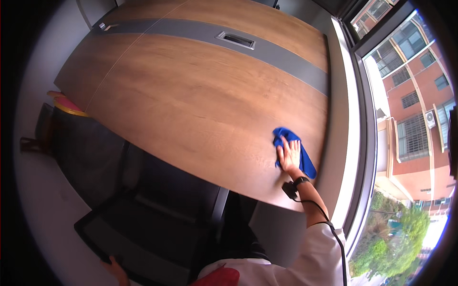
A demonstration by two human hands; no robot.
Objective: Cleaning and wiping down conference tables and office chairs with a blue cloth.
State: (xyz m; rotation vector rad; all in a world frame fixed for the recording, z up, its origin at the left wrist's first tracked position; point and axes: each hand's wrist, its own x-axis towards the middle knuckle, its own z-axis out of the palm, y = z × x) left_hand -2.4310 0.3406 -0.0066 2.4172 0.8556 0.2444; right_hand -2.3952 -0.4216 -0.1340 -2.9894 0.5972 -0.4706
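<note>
Flat on a blue cloth (307, 162) lies my right hand (290, 153), fingers spread, pressing it against the wooden tabletop (186, 107) near its right end. A black strap with a small dark device and a cable is on the right wrist. My left hand (116, 270) is low at the left, at the edge of a dark chair (143, 239); the dimness hides whether its fingers grip the chair's frame.
A grey strip with a cable port (236, 40) runs along the table. A small object (102, 25) lies at the strip's far left end. Other dark seating (89, 153) and a pink-and-yellow item (69, 104) are at the left edge. A windowsill (345, 143) borders the right end.
</note>
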